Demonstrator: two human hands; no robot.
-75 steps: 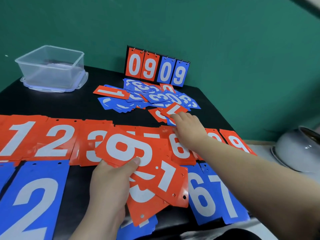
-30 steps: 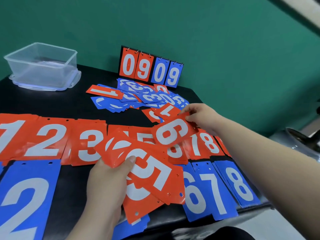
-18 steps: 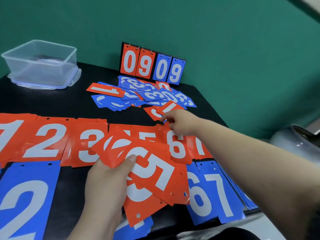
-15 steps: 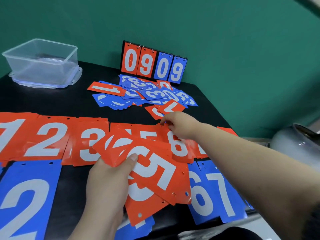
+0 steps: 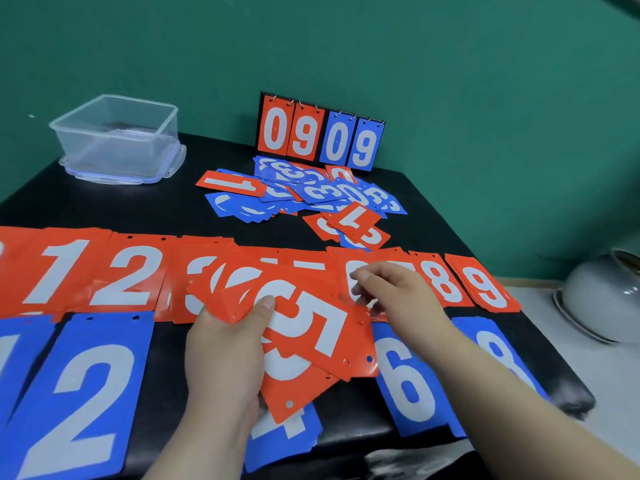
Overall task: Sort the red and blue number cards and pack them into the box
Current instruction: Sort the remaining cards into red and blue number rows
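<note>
- A person's left hand (image 5: 221,344) grips a fan of red cards (image 5: 318,334), thumb pressed on top and a white 5 uppermost, just above the black table (image 5: 138,209).
- The right hand (image 5: 398,292) hovers over the red pile between the 5 and the 8, fingers bent at the fan's far edge. Blur hides whether they pinch a card.
- Sorting looks well along: a red row (image 5: 131,275) runs from 1, 2 and 3 through to 8 and 9 across the table. A blue row (image 5: 86,393) nearer the person shows 2, 4, 6 and 8.
- Left to sort are the fan in hand and an unsorted heap (image 5: 311,192) of mixed blue and red cards. The heap lies in front of the flip scoreboard (image 5: 320,133), which reads 0909.
- Packing appears not yet begun: the clear plastic box (image 5: 117,133) sits on its lid at the far left corner, well apart from the rows, with no cards visible inside.
</note>
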